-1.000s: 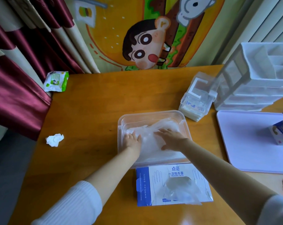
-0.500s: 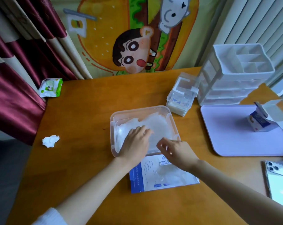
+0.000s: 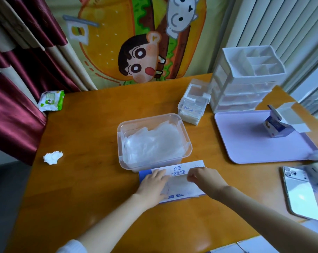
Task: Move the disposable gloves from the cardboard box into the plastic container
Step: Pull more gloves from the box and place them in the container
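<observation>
The cardboard glove box [image 3: 178,170] lies flat on the wooden table [image 3: 92,136], printed face up. Its long axis runs left to right, and its far long edge sits just beside the near wall of the clear plastic container [image 3: 120,143]. A translucent sheet of disposable gloves [image 3: 180,186] shows in the box's opening.

The container is a rounded rectangle, its long axis also roughly left to right. It holds a loose, crumpled heap of clear gloves that fills most of its floor and rises toward the far right corner.

The left hand [image 3: 152,185] rests flat on the left part of the box, fingers straight and together. The right hand [image 3: 203,179] is at the opening with its fingers curled down; I cannot tell whether they pinch the film.

To the right, a lilac tray [image 3: 245,148] carries a small opened carton [image 3: 276,126]. A white drawer organizer [image 3: 245,79] and a stack of small clear boxes [image 3: 193,105] stand behind the tray.
</observation>
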`<state>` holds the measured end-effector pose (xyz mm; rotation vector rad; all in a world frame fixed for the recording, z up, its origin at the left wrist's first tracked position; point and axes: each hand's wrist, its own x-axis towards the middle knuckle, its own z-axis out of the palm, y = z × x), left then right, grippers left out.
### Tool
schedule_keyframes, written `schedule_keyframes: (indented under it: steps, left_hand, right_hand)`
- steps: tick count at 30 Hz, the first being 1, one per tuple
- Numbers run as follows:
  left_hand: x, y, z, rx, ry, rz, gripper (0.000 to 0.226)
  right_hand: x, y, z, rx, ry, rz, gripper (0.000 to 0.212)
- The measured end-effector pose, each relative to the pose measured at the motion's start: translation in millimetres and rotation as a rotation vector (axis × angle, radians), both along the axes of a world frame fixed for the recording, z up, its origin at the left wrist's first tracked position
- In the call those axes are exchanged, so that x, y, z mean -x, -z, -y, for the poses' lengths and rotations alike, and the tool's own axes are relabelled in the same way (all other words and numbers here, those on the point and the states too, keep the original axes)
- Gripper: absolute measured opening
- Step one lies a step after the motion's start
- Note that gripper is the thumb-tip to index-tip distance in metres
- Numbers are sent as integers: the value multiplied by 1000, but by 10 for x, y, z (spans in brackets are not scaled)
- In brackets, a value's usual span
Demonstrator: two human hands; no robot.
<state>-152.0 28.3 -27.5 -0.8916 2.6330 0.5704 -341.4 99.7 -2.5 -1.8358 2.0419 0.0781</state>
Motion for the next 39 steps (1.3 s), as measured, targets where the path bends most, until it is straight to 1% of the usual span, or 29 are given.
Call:
schedule_keyframes:
  steps: [3, 8, 9, 11, 12, 14, 15, 18, 22, 25, 27, 29, 31, 33, 34, 35, 37, 39]
  left_hand:
    - [4, 13, -3, -17, -42, 1, 65]
    - [9, 22, -17, -34, -72, -7, 65]
    - [6, 27, -19, -35, -74, -10, 65]
    - [3, 41, -19, -39, -79, -15, 65]
    - [3, 47, -22, -43, -77, -14, 65]
    - [4, 49, -24, -56, -80, -9, 66]
    - [4, 46, -27, -62, -82, -9, 66]
    - [-5, 22, -22, -60, -66, 6, 66]
    - [-13, 1, -11, -38, -26, 34, 66]
    - [-9, -7, -22, -32, -21, 21, 66]
    - [-18, -19, -17, -56, -12, 16, 66]
    - [-26, -76, -1, -108, -30, -5, 59]
    - [-18, -198, 7, -115, -111, -123, 41]
    - [16, -385, 17, -46, -229, -345, 22]
    - [41, -493, 28, 6, -287, -467, 19]
    - [69, -585, 55, 67, -331, -584, 23]
    - [129, -736, 135, 141, -360, -761, 40]
    - [181, -872, 190, 64, -354, -824, 64]
  right_hand:
    - [44, -63, 13, 54, 27, 30, 19]
    - [53, -142, -25, 31, 8, 69, 19]
    - [49, -155, -41, 17, 15, 82, 21]
    - [38, -165, -66, -56, 17, 79, 33]
    - [35, -161, -82, -93, 16, 63, 35]
    - [37, -162, -95, -93, 43, 46, 25]
    - [47, -178, -93, -66, 67, 45, 21]
    - [119, -295, -36, 20, 131, 75, 19]
    - [231, -595, 55, 163, 205, 163, 16]
    - [291, -845, 122, 313, 307, 237, 15]
    - [321, -989, 166, 427, 370, 293, 15]
    - [331, -1096, 204, 481, 392, 336, 16]
    - [321, -1160, 229, 485, 379, 356, 15]
    - [295, -1180, 250, 445, 345, 316, 15]
    - [274, -1180, 258, 414, 321, 282, 16]
    - [252, -1180, 266, 384, 297, 263, 16]
    - [197, -1188, 280, 330, 235, 295, 17]
    - [129, -1217, 302, 276, 137, 340, 17]
